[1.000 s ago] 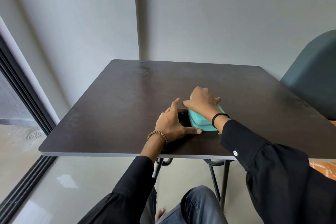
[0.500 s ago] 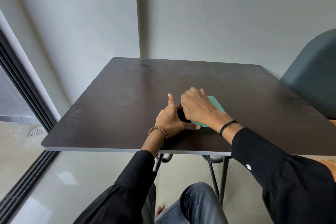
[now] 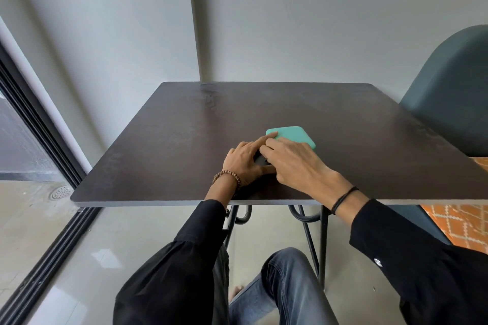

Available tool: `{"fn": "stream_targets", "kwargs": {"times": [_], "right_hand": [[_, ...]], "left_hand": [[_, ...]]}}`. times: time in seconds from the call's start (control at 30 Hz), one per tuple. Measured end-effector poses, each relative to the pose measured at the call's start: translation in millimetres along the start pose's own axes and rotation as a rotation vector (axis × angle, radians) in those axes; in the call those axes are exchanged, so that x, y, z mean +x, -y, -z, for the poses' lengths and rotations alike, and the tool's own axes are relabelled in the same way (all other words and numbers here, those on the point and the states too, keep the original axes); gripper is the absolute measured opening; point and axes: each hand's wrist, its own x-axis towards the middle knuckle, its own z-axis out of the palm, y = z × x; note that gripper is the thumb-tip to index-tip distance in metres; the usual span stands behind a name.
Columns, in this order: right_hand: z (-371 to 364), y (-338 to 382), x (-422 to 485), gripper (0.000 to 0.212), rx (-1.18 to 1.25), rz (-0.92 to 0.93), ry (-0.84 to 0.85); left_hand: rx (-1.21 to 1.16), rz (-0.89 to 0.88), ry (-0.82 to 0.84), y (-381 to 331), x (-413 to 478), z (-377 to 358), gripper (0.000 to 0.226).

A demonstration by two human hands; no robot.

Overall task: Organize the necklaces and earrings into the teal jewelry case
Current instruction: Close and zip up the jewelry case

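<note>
The teal jewelry case (image 3: 293, 135) lies closed and flat on the dark table (image 3: 179, 145), a little right of the middle. My left hand (image 3: 243, 163) braces its near-left side, index finger stretched onto the left corner. My right hand (image 3: 297, 165) covers the near edge, its fingers curled at that same corner against the left hand. Something small and dark (image 3: 260, 160) shows between the two hands; I cannot tell what it is. No necklaces or earrings are in sight.
A dark green chair (image 3: 454, 103) stands at the table's right side. Grey walls close off the back and left. A sliding door track (image 3: 47, 253) runs along the floor on the left. My knees are under the table's near edge.
The case has slid away from me and turned, so more of its lid shows. My right hand came off the top to the near-left corner; my left index finger now touches the case.
</note>
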Motion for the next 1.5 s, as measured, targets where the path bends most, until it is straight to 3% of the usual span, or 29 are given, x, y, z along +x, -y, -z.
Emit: {"fn": "stream_targets", "kwargs": {"times": [0.27,0.5,0.6,0.73,0.93,1.17,1.5], "right_hand": [[-2,-22,-25,0.026,0.097,0.007,0.069],[-17,-29,-39,0.016,0.240,-0.005,-0.123],[-31,-28,-41,0.019,0.360,-0.112,-0.279],[-43,-30,-38,0.003,0.564,-0.258,-0.314],[-46,-37,-47,0.010,0.799,-0.449,-0.399],[-45,-69,-62,0.008,0.881,-0.587,-0.422],[-53,-97,-56,0.006,0.857,-0.605,-0.443]], "left_hand": [[0.009,0.006,0.000,-3,-3,1,0.085],[-0.009,0.000,-0.031,-5,-3,0,0.083],[-0.014,0.000,-0.032,-5,-2,-2,0.082],[-0.010,-0.016,-0.051,-6,-2,-3,0.083],[-0.028,-0.003,-0.077,-8,-1,-5,0.080],[0.012,-0.020,-0.080,-7,-1,-7,0.079],[0.024,0.005,-0.137,-11,0,-10,0.074]]}}
